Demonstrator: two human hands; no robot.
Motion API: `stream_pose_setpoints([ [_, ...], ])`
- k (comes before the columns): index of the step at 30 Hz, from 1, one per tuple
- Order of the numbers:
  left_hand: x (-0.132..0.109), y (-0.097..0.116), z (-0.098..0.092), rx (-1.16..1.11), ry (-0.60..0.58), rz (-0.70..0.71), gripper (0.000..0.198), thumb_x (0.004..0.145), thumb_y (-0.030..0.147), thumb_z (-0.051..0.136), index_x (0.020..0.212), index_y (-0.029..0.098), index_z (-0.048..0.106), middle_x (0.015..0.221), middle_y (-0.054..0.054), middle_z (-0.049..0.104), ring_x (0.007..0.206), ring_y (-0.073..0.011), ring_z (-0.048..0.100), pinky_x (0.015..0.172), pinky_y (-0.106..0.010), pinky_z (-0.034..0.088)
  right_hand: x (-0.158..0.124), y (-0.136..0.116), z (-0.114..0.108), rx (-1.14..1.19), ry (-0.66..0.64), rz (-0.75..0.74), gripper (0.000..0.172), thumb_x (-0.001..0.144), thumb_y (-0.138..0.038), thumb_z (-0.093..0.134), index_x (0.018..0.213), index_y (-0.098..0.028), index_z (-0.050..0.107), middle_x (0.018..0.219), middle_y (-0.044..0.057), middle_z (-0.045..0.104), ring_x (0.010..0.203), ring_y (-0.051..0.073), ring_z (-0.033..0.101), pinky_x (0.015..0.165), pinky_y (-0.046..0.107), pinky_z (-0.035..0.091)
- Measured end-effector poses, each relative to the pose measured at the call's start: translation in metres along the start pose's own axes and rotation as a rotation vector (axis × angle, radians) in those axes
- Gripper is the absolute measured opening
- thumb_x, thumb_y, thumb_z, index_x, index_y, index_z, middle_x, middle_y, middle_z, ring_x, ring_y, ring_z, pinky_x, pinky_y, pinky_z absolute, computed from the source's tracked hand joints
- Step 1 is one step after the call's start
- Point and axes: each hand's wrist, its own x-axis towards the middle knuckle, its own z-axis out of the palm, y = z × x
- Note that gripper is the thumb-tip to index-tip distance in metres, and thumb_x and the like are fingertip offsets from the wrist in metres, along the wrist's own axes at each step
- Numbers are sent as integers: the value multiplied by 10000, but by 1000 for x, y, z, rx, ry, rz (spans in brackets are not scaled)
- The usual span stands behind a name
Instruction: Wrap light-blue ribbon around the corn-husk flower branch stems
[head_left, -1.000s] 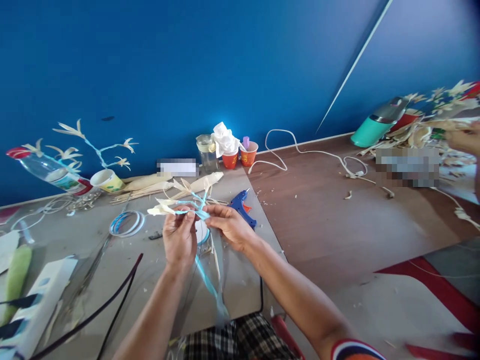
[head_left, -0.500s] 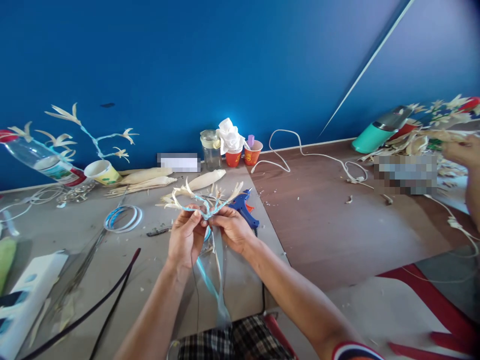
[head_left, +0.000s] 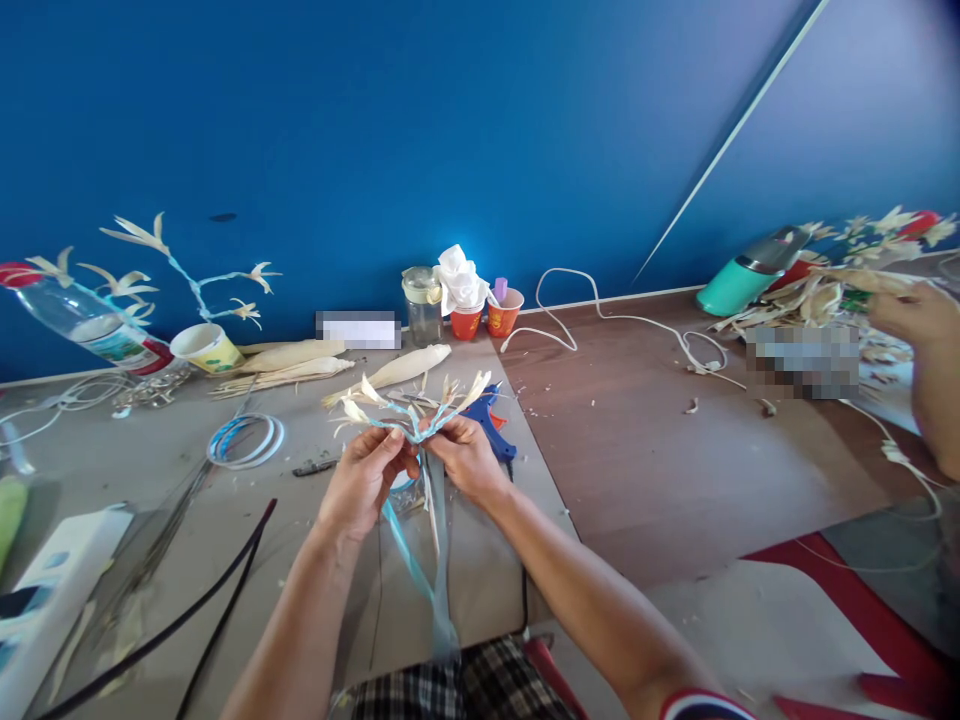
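Note:
Between my hands is a branched spray of dried-husk flowers [head_left: 420, 432], its wire stems wrapped in light blue tape and its pale petals pointing up and outward. My left hand [head_left: 360, 482] pinches the left stem between thumb and fingers. The right stem, close to the joint, is gripped by my right hand [head_left: 472, 460]. A light blue strip of tape [head_left: 406, 553] and a greyish translucent strip [head_left: 442, 580] hang below the joint toward my lap. Just behind my right hand lies a blue glue gun [head_left: 491, 420], partly covered by petals.
Left are rings of blue and white tape [head_left: 244, 442], a paper cup [head_left: 206, 348], a plastic bottle [head_left: 97, 325] and a power strip [head_left: 56, 590]. Dried husks [head_left: 405, 368] and red cups [head_left: 505, 312] stand further back. A co-worker's hand [head_left: 911, 310] is at right, near a green flask [head_left: 735, 285].
My left hand has shifted slightly left, and the spray's left stem lies a little lower. My right hand still grips beside the joint. The view has tilted slightly.

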Motion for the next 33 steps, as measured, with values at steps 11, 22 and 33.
stream_pose_setpoints([
  [11, -3, 1, 3, 27, -40, -33, 394, 685, 417, 744, 571, 135, 494, 537, 39, 445, 426, -20, 304, 428, -176, 238, -2, -1, -7, -542, 113, -308, 189, 787, -180, 534, 707, -225, 699, 751, 36, 619, 787, 188, 564, 773, 319, 431],
  [22, -1, -7, 5, -110, 18, -154, 268, 613, 247, 777, 596, 140, 531, 520, 45, 422, 481, -54, 394, 479, -188, 355, -4, -6, -8, -546, 94, -343, 202, 795, -174, 526, 731, -238, 707, 786, 47, 619, 818, 190, 573, 778, 319, 457],
  [33, -1, -12, 5, -117, -11, -61, 274, 642, 321, 789, 643, 113, 610, 588, 3, 544, 450, -22, 358, 440, -169, 308, -3, -4, -11, -605, 123, -358, 231, 792, -144, 492, 732, -230, 698, 778, 43, 609, 801, 180, 567, 748, 303, 446],
])
